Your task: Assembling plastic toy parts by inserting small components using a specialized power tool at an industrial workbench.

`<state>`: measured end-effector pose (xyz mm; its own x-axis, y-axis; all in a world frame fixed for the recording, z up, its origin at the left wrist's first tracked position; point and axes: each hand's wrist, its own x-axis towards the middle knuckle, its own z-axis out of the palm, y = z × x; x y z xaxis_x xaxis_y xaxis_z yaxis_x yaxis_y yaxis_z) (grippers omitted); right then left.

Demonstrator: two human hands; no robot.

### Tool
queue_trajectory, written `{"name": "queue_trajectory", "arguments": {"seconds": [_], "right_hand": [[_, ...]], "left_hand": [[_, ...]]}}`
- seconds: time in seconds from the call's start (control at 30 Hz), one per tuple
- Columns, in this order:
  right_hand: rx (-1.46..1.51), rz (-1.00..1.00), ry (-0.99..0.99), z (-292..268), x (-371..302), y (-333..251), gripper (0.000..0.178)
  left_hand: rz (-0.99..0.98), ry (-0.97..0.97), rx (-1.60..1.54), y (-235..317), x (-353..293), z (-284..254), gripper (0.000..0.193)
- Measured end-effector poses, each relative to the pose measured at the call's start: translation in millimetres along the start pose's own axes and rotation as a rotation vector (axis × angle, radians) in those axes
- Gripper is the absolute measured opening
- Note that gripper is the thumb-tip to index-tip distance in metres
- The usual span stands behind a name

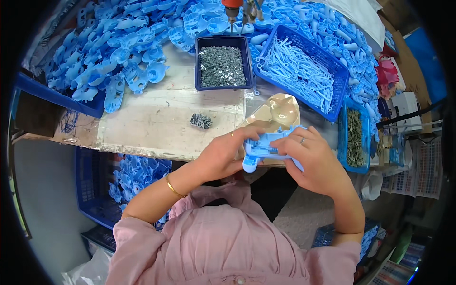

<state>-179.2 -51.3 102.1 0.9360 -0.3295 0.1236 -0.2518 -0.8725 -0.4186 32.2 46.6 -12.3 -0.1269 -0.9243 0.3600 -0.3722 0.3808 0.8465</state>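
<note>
A light blue moulded plastic shell (264,148) is held over the front edge of the table. My left hand (222,153) grips its left end, fingers on top and thumb beneath. My right hand (311,159) closes round its right end, with fingertips pressed at the inner side; whether they pinch a smaller part there is hidden. Just behind the shell lies a glossy beige fixture (284,110) with a shaped hollow. To its left on the table sits a small heap of metal pieces (201,121).
A dark blue tray (197,64) holds small metal pieces; a blue basket (339,90) holds light blue looped strips. Another tray (366,142) stands right. A red power screwdriver (232,12) hangs above. Plastic shells (102,54) pile along the back; a crate (88,190) sits lower left.
</note>
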Motion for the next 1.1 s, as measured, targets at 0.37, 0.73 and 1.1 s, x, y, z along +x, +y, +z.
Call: {"name": "queue_trajectory", "arguments": {"seconds": [0.37, 0.73, 1.1], "right_hand": [[-0.023, 0.047, -0.030, -3, -5, -18, 0.037], [-0.011, 0.063, -0.030, 1, -7, -20, 0.036], [-0.023, 0.091, -0.013, 4, -7, -15, 0.036]], "left_hand": [[0.024, 0.017, -0.029, 7, -6, 7, 0.058], [0.003, -0.004, -0.029, 9, -10, 7, 0.059], [-0.020, -0.004, -0.019, 4, -6, 6, 0.057]]}}
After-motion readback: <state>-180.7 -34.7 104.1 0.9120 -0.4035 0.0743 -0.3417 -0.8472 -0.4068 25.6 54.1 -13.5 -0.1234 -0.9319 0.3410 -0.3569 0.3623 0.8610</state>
